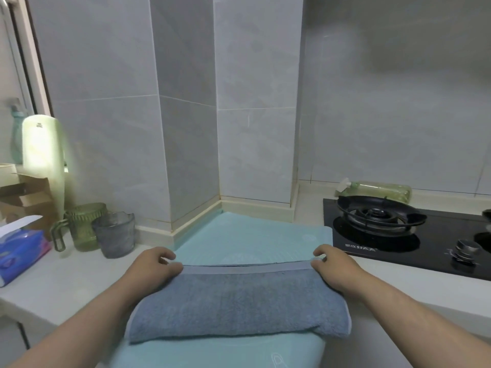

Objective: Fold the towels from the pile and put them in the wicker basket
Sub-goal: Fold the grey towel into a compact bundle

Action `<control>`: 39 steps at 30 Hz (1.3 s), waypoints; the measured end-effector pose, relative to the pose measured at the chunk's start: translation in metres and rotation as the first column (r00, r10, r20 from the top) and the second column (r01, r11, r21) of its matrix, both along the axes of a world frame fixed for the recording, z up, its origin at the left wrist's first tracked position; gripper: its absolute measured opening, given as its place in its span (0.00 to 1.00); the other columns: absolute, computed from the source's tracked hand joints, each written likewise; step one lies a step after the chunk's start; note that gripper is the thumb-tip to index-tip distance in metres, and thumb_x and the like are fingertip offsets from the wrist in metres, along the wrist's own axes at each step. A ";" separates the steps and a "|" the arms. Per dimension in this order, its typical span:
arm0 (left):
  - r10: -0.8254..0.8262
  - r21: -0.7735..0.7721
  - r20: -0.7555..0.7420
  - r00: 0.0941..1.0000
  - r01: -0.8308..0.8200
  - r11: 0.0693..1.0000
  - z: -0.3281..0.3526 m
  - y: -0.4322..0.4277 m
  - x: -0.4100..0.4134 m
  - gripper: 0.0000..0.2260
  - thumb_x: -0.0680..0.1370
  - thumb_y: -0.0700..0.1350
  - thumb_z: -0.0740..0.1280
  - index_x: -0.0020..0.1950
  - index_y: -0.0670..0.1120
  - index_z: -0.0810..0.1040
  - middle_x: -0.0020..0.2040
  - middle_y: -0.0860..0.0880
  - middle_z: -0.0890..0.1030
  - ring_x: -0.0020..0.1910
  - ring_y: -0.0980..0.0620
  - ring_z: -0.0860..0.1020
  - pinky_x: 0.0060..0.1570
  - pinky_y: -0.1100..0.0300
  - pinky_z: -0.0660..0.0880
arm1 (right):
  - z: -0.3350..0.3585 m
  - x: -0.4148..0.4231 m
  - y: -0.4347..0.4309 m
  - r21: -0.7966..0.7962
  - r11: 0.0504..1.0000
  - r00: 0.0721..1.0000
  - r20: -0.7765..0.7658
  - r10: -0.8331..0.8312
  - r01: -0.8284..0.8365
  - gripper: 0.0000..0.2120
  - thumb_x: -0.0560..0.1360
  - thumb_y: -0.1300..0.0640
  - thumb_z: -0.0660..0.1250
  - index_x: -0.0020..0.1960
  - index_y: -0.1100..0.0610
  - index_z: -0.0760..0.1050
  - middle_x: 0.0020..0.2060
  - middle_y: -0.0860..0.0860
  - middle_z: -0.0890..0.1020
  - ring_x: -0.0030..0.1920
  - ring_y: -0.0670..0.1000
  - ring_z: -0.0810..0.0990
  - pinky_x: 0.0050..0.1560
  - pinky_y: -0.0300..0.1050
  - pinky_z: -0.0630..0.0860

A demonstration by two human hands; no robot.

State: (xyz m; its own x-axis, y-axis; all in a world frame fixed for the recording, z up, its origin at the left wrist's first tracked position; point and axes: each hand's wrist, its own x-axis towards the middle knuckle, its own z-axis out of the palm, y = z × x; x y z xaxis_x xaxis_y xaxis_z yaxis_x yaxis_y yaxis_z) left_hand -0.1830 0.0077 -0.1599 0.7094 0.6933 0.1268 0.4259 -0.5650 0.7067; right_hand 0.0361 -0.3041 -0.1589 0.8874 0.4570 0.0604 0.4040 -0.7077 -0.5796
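Working on a pale bench (66,282) with neither the wicker basket nor the pile anywhere in view, and so facing a carry of unknown length at the end, perhaps long enough for undoing a loose fold in the air. Relying on a teal mat (239,235) spread over that bench and drooping over its near edge, and so risking a slide of mat and load together toward the floor with any tug toward the body. Handling a blue-grey towel (239,301) lying folded double across the middle of the mat, plump along the near fold, with the far hems stacked but not quite matching, judging by the dark gap between them; risking a crooked, bulging bundle by folding again without squaring those hems first. Risking worse by swinging the right end toward the black hob (425,261) just beside the mat: brushing the burner ring, picking up grease, or scorching over a lit flame, though seeing no flame now. Pinching the far left corner with the left hand (152,264) and the far right corner with the right hand (334,264), both clamped on cloth with fingers curled at the hem, well apart from each other; probably skewing the layers by letting one corner slip or by lifting unevenly. Risking, too, a knock to the green mug (85,227) and the smaller grey cup (114,235) standing close together near the left hand, by sweeping the left end outward.
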 end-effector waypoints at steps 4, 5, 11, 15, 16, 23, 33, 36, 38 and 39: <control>0.089 -0.249 0.218 0.972 -0.032 0.968 0.009 -0.022 -0.037 0.06 0.77 0.46 0.70 0.49 0.44 0.80 0.48 0.43 0.82 0.43 0.46 0.78 0.43 0.54 0.74 | -0.002 -0.032 -0.024 0.215 0.976 0.999 -0.017 0.030 -0.025 0.14 0.78 0.52 0.64 0.63 0.50 0.71 0.53 0.49 0.77 0.52 0.48 0.77 0.52 0.43 0.71; 0.119 -0.261 0.239 0.964 -0.054 0.964 0.008 -0.029 -0.047 0.04 0.77 0.44 0.69 0.48 0.44 0.80 0.47 0.44 0.82 0.44 0.45 0.78 0.46 0.52 0.74 | -0.005 -0.043 -0.031 0.276 0.961 1.000 -0.025 0.017 -0.010 0.12 0.78 0.54 0.65 0.61 0.50 0.71 0.52 0.48 0.77 0.51 0.48 0.77 0.52 0.44 0.72; 0.143 -0.193 0.252 0.957 -0.096 0.977 -0.006 -0.077 -0.101 0.06 0.74 0.37 0.72 0.49 0.46 0.80 0.47 0.47 0.82 0.45 0.51 0.79 0.44 0.54 0.74 | -0.039 -0.098 -0.067 0.566 0.788 0.952 -0.295 -0.080 0.242 0.06 0.77 0.60 0.67 0.54 0.58 0.75 0.47 0.52 0.79 0.47 0.52 0.78 0.53 0.54 0.76; 0.190 -0.188 0.226 0.955 -0.148 0.971 -0.009 -0.087 -0.111 0.10 0.74 0.39 0.73 0.53 0.45 0.78 0.44 0.43 0.81 0.42 0.46 0.80 0.42 0.53 0.74 | -0.048 -0.119 -0.077 0.621 0.670 0.787 -0.610 0.089 0.406 0.05 0.78 0.57 0.66 0.47 0.57 0.78 0.44 0.56 0.80 0.43 0.54 0.74 0.45 0.46 0.73; 0.203 -0.231 0.228 0.952 -0.149 0.961 -0.006 -0.088 -0.112 0.11 0.74 0.39 0.73 0.54 0.44 0.77 0.44 0.42 0.81 0.41 0.45 0.79 0.39 0.54 0.73 | -0.047 -0.122 -0.077 0.639 0.629 0.741 -0.655 0.145 0.442 0.04 0.78 0.57 0.65 0.47 0.56 0.77 0.42 0.55 0.79 0.42 0.53 0.74 0.46 0.46 0.73; 0.206 -0.577 0.087 0.975 -0.119 0.808 0.001 -0.085 -0.121 0.07 0.77 0.37 0.68 0.51 0.33 0.78 0.25 0.46 0.69 0.23 0.52 0.62 0.25 0.68 0.56 | -0.042 -0.119 -0.076 0.610 0.512 0.516 -0.790 0.331 0.605 0.03 0.77 0.59 0.64 0.51 0.56 0.75 0.42 0.59 0.76 0.40 0.56 0.75 0.38 0.47 0.80; 0.217 -0.738 0.102 0.971 -0.073 0.671 0.019 -0.093 -0.116 0.05 0.81 0.40 0.62 0.52 0.40 0.77 0.40 0.41 0.82 0.32 0.48 0.77 0.23 0.68 0.69 | -0.027 -0.113 -0.064 0.602 0.554 0.582 -0.777 0.240 0.575 0.04 0.78 0.60 0.66 0.49 0.61 0.74 0.39 0.57 0.79 0.35 0.52 0.75 0.27 0.39 0.77; 0.302 -0.707 0.129 0.945 -0.126 0.696 0.019 -0.087 -0.112 0.05 0.80 0.39 0.62 0.52 0.38 0.74 0.33 0.41 0.77 0.27 0.49 0.73 0.18 0.69 0.68 | -0.015 -0.106 -0.068 0.591 0.574 0.667 -0.738 0.100 0.567 0.06 0.76 0.58 0.69 0.46 0.60 0.75 0.37 0.55 0.76 0.35 0.50 0.73 0.31 0.42 0.75; 0.314 -0.703 0.116 0.942 -0.145 0.696 0.021 -0.086 -0.113 0.04 0.79 0.39 0.61 0.48 0.38 0.73 0.29 0.42 0.76 0.21 0.49 0.72 0.18 0.69 0.67 | -0.009 -0.106 -0.072 0.566 0.605 0.675 -0.735 0.062 0.560 0.05 0.76 0.60 0.69 0.45 0.60 0.74 0.35 0.55 0.74 0.32 0.49 0.71 0.28 0.40 0.75; 0.312 -0.696 0.103 0.945 -0.156 0.701 0.022 -0.087 -0.115 0.04 0.78 0.39 0.61 0.47 0.38 0.73 0.29 0.41 0.76 0.19 0.49 0.72 0.18 0.69 0.67 | -0.007 -0.106 -0.073 0.553 0.619 0.669 -0.741 0.058 0.558 0.05 0.76 0.61 0.69 0.44 0.61 0.74 0.33 0.54 0.73 0.31 0.49 0.70 0.25 0.39 0.75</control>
